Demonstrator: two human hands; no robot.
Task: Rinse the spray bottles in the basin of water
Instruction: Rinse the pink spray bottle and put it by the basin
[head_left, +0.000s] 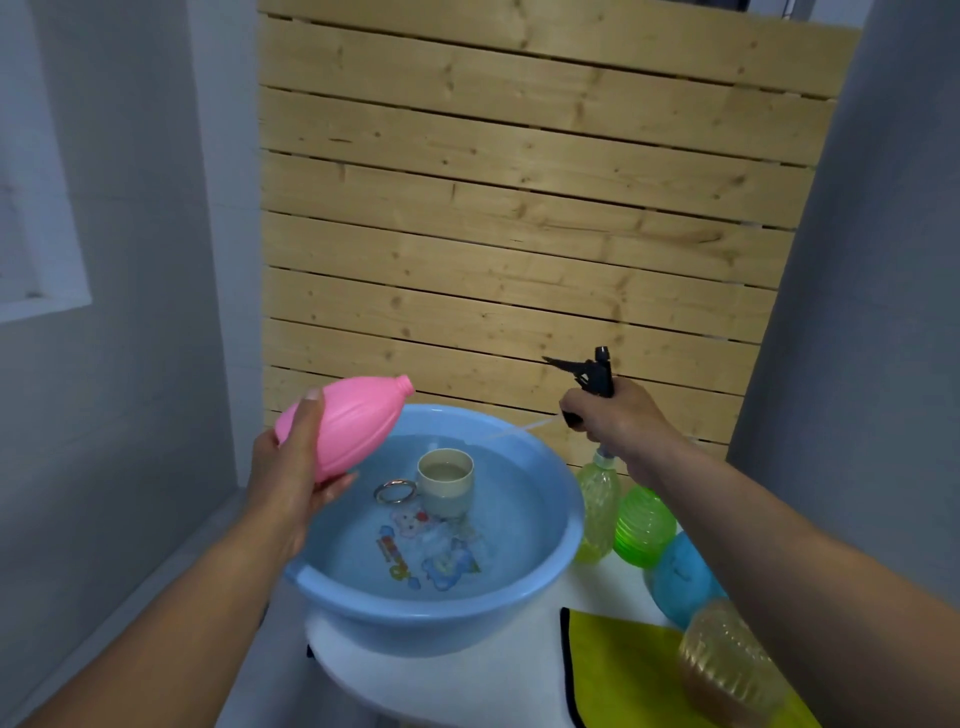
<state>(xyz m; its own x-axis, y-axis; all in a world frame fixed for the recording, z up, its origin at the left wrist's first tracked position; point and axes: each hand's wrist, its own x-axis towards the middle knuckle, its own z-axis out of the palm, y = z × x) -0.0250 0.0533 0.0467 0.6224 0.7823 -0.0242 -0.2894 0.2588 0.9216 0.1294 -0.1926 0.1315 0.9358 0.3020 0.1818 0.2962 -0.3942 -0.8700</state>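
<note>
Pink and capless, the bottle (347, 423) lies tilted in the closed left hand (291, 483) over the basin's left rim (311, 571), while the right hand (618, 421) grips the black spray head (592, 371), likely keeping its tube (511, 430) draining into the water.

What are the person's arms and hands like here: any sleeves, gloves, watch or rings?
Both forearms are bare as far as the picture shows, with no sleeve visible. The left hand and right hand wear no gloves. No watch, bracelet or ring shows. A short, unpainted thumbnail shows on the left hand.
</note>
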